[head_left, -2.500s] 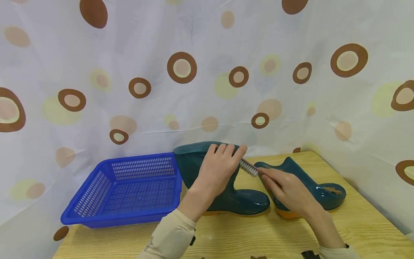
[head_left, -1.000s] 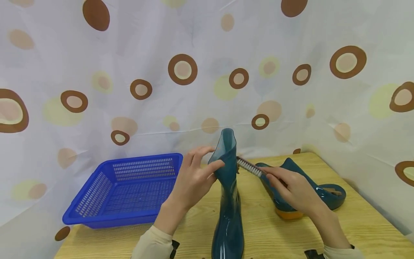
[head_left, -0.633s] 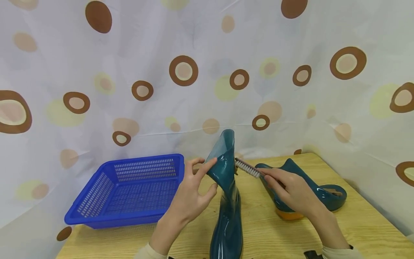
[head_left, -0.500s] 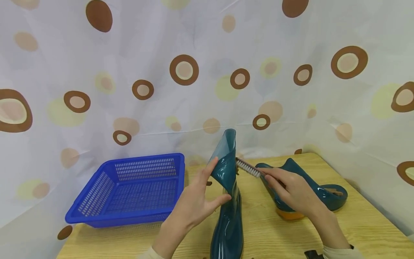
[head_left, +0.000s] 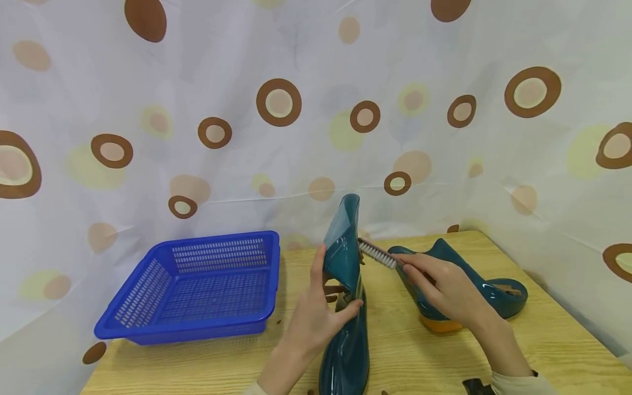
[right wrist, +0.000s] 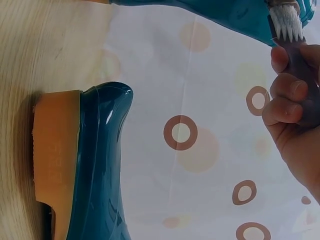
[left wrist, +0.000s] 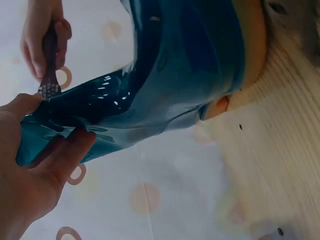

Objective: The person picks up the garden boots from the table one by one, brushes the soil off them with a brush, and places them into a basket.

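A dark green rubber boot [head_left: 348, 351] stands with its toe toward me, its upper shaft pinched narrow. My left hand [head_left: 311, 318] grips the shaft from the left, thumb on the near side; in the left wrist view, its fingers press the glossy rubber. My right hand [head_left: 446, 288] holds a brush [head_left: 377, 255] by its dark handle. White bristles meet the shaft's right side, by a small brown smear [head_left: 362, 258]. In the right wrist view, the brush [right wrist: 300, 70] touches the boot's upper end, fingers wrapped round the handle.
A blue slotted plastic basket [head_left: 197, 329] sits at left. Behind my right hand is a second green boot [head_left: 501, 302] with an orange sole [head_left: 441, 325] and a brown patch on top. Small dark crumbs dot the wooden table [head_left: 395, 356]. A patterned sheet hangs behind.
The gripped boot has turned from toe-right to toe toward me. My left hand has gone from its top rim down onto the shaft's left side. The brush stays at nearly the same place.
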`<state>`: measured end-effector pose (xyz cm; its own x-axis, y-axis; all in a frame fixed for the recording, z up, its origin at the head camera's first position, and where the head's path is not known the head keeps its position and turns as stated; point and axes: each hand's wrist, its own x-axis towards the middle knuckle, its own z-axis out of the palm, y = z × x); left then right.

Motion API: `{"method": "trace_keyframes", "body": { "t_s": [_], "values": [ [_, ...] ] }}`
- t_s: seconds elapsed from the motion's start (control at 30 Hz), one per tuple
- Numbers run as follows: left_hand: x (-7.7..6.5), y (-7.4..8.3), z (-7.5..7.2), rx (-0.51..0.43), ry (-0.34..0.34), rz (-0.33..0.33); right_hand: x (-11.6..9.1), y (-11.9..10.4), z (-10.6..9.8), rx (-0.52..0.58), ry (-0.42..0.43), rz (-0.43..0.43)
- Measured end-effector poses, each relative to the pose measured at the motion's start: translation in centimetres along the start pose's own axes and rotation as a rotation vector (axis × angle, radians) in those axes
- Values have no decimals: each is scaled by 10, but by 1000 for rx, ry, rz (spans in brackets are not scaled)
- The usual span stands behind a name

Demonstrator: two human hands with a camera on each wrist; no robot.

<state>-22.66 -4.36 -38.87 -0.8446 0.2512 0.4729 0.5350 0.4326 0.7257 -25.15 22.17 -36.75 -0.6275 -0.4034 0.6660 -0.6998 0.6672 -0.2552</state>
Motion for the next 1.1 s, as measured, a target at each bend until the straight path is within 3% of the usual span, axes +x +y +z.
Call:
{"method": "trace_keyframes", "body": {
  "t_s": [0.1,0.33,0.67,0.8,0.9,1.1],
  "values": [
    [1,1,3,-70,-8,4,-1,1,-1,6,-1,6],
    [6,6,4,-103,-13,96,-3,6,-7,15,25,0],
    [21,-18,-7,-41,32,261,-5,9,-11,32,14,21],
    [27,-26,-12,-68,53,313,-6,13,-14,42,23,-4],
    [29,-29,-16,-109,64,276,-7,15,-16,47,29,-36],
    [29,-33,-23,-149,34,96,-6,16,-18,87,69,-128]
  ]
}}
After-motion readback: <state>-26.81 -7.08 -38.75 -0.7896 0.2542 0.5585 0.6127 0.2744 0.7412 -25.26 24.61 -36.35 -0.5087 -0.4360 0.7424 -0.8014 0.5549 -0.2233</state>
